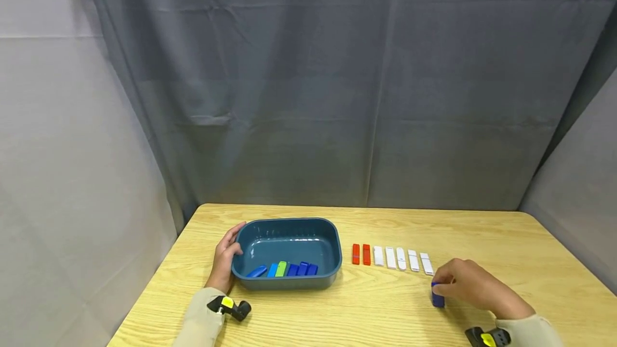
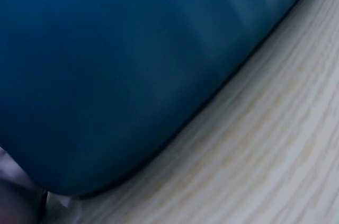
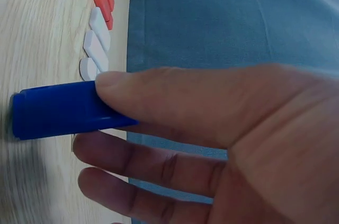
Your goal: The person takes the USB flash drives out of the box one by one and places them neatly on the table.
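Note:
My right hand (image 1: 469, 285) pinches a flat dark blue capped stick (image 3: 58, 110) between thumb and fingers. It stands upright, its lower end at or just above the wooden table, in front of the right end of a row. That row holds two red sticks (image 1: 366, 255) and several white sticks (image 1: 390, 257). At the left, my left hand (image 1: 224, 261) grips the end of a dark teal rectangular tub (image 1: 335, 277), thumb at the rim. Inside, along the tub's near wall, lie several blue sticks (image 1: 302, 269) and one green stick (image 1: 281, 269).
The light wooden table (image 1: 376, 315) carries everything. Behind its far edge hangs a grey curtain (image 1: 299, 95). Pale cloth walls (image 1: 72, 175) flank both sides. In the left wrist view the tub's side fills most of the picture.

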Demonstrator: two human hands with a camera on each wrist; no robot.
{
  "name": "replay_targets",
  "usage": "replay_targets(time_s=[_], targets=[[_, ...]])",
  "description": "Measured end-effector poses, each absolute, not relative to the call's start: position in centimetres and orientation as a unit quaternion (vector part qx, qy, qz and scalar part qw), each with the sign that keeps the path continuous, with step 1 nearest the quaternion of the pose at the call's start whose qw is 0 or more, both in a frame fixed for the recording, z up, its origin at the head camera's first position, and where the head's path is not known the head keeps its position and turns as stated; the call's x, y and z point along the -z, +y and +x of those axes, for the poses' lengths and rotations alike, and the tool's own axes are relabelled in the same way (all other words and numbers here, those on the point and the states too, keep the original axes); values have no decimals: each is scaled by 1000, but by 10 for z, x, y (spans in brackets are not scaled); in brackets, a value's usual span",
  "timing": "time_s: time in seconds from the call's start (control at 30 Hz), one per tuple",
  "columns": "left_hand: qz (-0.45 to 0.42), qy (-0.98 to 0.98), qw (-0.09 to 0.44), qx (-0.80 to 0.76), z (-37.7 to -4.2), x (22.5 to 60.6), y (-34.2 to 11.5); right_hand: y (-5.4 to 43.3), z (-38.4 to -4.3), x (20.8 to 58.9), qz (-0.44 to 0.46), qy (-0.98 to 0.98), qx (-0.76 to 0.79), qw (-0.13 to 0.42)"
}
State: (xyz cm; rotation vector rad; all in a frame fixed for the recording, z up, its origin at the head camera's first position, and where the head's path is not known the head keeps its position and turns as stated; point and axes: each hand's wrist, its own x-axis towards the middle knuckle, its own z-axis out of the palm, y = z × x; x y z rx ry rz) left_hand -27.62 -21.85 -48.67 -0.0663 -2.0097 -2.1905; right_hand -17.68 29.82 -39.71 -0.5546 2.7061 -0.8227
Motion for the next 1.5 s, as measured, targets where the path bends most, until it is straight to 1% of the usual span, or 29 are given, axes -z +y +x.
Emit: replay_targets(time_s=[0.17, 0.37, 0.53, 0.73, 0.97, 1.1, 1.27, 1.37, 1.5], targets=[[-28, -673, 85, 734, -278, 487, -219, 297, -178, 398, -187, 934, 278, 122], [-35, -670, 85, 737, -279, 488, -221, 300, -181, 410, -178, 932, 294, 117], [-34, -673, 82, 734, -278, 489, -221, 303, -183, 421, -167, 928, 308, 129], [-31, -676, 82, 732, -279, 489, -221, 299, -184, 428, -125, 935, 306, 127], [-30, -676, 79, 732, -279, 490, -221, 294, -185, 429, -58, 953, 280, 97], [-34, -673, 78, 734, -278, 490, -222, 293, -184, 428, -24, 954, 280, 105], [-34, -670, 80, 737, -278, 491, -223, 292, -181, 426, -24, 953, 278, 120], [-33, -671, 79, 737, -278, 490, -222, 291, -180, 429, -30, 956, 269, 112], [-32, -676, 77, 733, -278, 489, -221, 289, -181, 433, -15, 961, 260, 98]])
